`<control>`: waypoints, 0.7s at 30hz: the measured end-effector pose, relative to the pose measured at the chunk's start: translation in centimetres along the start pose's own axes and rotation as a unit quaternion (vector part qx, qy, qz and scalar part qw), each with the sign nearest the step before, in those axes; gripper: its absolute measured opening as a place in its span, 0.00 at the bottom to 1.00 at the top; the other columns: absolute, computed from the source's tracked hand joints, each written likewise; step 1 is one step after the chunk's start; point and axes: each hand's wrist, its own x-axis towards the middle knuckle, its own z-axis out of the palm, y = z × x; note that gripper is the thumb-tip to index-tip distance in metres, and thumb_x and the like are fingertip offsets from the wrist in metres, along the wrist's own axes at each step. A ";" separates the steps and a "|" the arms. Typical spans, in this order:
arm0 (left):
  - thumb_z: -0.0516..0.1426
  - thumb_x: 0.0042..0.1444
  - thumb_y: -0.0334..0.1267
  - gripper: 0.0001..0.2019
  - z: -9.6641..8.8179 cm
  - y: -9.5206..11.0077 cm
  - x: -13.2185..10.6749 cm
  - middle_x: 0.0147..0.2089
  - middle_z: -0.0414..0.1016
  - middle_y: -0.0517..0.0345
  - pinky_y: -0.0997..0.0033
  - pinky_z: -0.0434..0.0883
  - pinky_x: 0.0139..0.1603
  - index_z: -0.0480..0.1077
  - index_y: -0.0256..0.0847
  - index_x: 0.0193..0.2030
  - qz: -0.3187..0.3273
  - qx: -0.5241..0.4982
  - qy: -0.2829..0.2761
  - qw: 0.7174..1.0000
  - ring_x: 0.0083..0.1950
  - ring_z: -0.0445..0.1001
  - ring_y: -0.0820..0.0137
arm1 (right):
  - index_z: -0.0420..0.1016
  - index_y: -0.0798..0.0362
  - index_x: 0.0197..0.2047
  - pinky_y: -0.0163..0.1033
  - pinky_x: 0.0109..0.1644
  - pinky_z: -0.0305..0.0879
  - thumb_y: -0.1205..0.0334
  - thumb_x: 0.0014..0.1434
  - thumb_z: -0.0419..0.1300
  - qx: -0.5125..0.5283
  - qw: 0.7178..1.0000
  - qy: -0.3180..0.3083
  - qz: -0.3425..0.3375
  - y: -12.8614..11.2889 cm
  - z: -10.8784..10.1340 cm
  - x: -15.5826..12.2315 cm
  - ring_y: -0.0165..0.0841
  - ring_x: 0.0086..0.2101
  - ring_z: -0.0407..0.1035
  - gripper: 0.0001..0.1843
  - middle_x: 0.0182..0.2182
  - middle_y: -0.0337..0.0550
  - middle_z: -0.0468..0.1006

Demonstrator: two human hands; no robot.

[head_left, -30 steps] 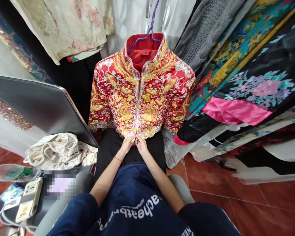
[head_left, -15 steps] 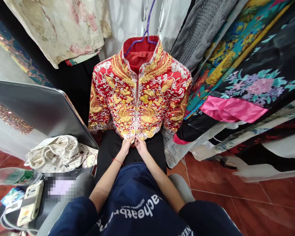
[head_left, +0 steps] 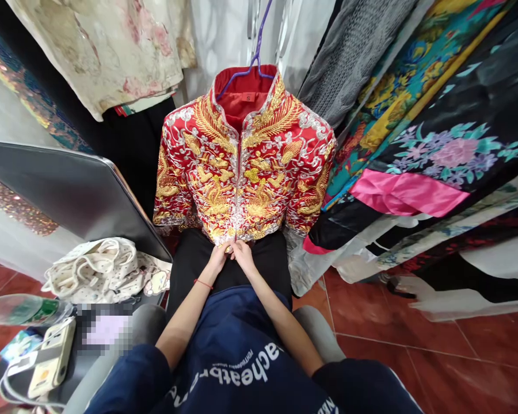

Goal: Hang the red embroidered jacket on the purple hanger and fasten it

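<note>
In front of me a red jacket (head_left: 267, 172) with gold and silver embroidery hangs on a purple hanger (head_left: 258, 49), its front joined down the middle. Its lower hem reaches my lap, over black trousers (head_left: 267, 267). My left hand (head_left: 219, 254) pinches the bottom hem near the centre line. Right beside it, my right hand (head_left: 242, 253) is closed on the same hem, fingertips together. Whatever small fastening may lie between the fingers is hidden.
Hanging garments crowd the right, among them a black floral one (head_left: 453, 152). At left stand a dark panel (head_left: 64, 190), a dotted cloth bag (head_left: 99, 270), a plastic bottle (head_left: 30, 310) and a beige device with a cable (head_left: 52, 356).
Both hands have shifted slightly left and down with the hem between them. The centre of the jacket's hem has been drawn a little to the left.
</note>
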 end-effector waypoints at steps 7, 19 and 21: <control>0.73 0.37 0.33 0.14 0.6 -0.4 -0.7 0.36 0.83 0.51 0.70 0.74 0.45 0.80 0.34 0.33 -0.003 -0.032 0.017 0.999 0.39 0.79 0.67 | 0.75 0.53 0.28 0.30 0.36 0.65 0.61 0.58 0.67 -0.022 1.000 -0.013 0.010 -1.1 -1.7 0.3 0.29 0.35 0.71 0.09 0.32 0.37 0.77; 0.74 0.39 0.38 0.19 -0.1 -0.8 -1.9 0.40 0.82 0.52 0.65 0.75 0.48 0.79 0.39 0.40 -0.052 -0.015 0.023 0.998 0.40 0.79 0.70 | 0.70 0.54 0.59 0.51 0.53 0.74 0.53 0.66 0.60 -0.010 0.990 -0.072 0.124 -3.8 -0.5 1.3 0.39 0.50 0.73 0.21 0.55 0.49 0.74; 0.75 0.38 0.39 0.22 0.0 -0.9 -1.9 0.41 0.82 0.52 0.65 0.75 0.50 0.79 0.39 0.42 -0.050 -0.006 0.024 0.998 0.41 0.79 0.70 | 0.71 0.54 0.57 0.48 0.49 0.75 0.53 0.67 0.60 -0.001 0.992 -0.070 0.104 -4.8 -0.2 1.3 0.36 0.47 0.74 0.20 0.53 0.48 0.75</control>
